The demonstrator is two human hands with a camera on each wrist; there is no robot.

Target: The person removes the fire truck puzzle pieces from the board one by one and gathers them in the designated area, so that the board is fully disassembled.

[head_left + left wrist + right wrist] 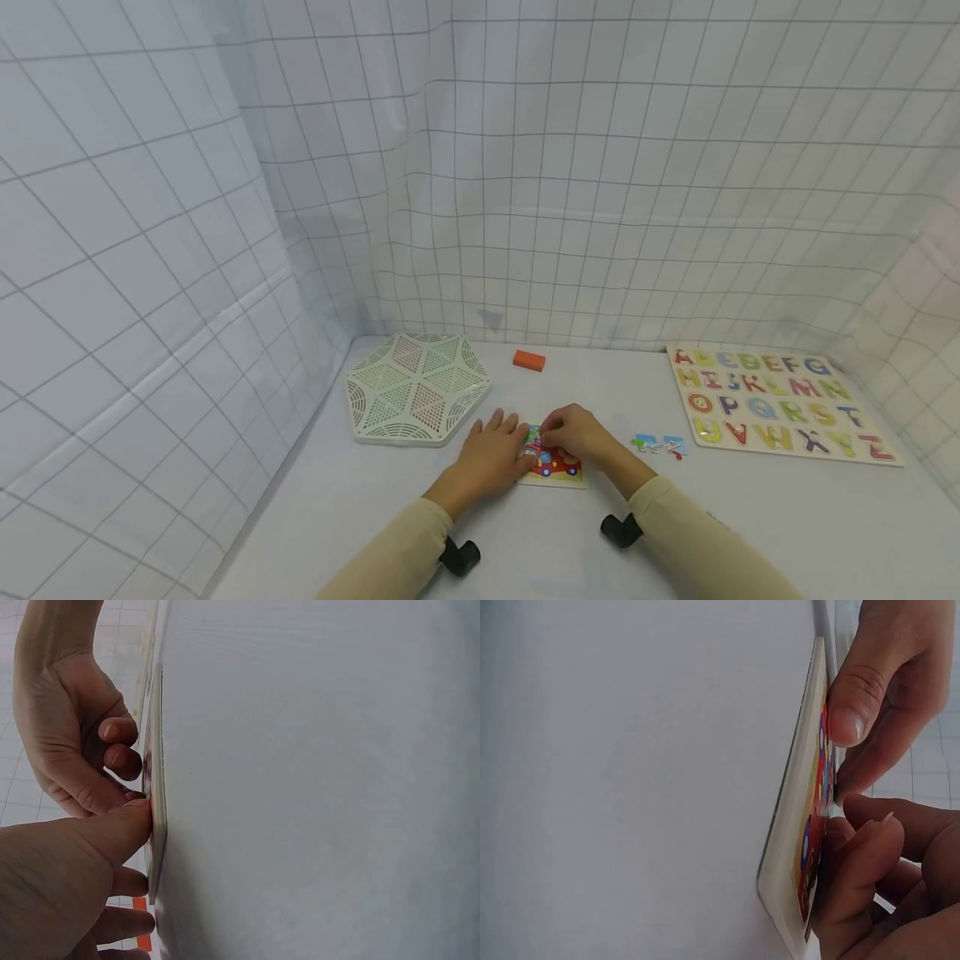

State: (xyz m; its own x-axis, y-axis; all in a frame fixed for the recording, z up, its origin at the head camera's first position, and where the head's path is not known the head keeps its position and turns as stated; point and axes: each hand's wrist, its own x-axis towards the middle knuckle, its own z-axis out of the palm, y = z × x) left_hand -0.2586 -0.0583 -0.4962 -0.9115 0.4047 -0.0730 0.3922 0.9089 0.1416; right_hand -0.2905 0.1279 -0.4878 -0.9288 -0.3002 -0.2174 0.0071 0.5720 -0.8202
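A small picture puzzle board [555,479] with a red vehicle lies flat on the table. My left hand [489,455] rests along its left side, fingers spread and fairly straight. The left thumb [127,825] presses on the board's face in the left wrist view. Over the upper middle of the board, my right hand [577,435] has curled fingers, thumb and index pinching a puzzle piece mostly hidden beneath them. In the right wrist view, those right fingers [862,862] sit right at the board's picture side.
Loose blue puzzle pieces [660,444] lie right of the board. An orange block [529,360] sits behind it. At the left stands a white hexagonal perforated basket [408,433]; an alphabet board [780,400] lies at the far right. Gridded white sheeting [555,250] encloses the table.
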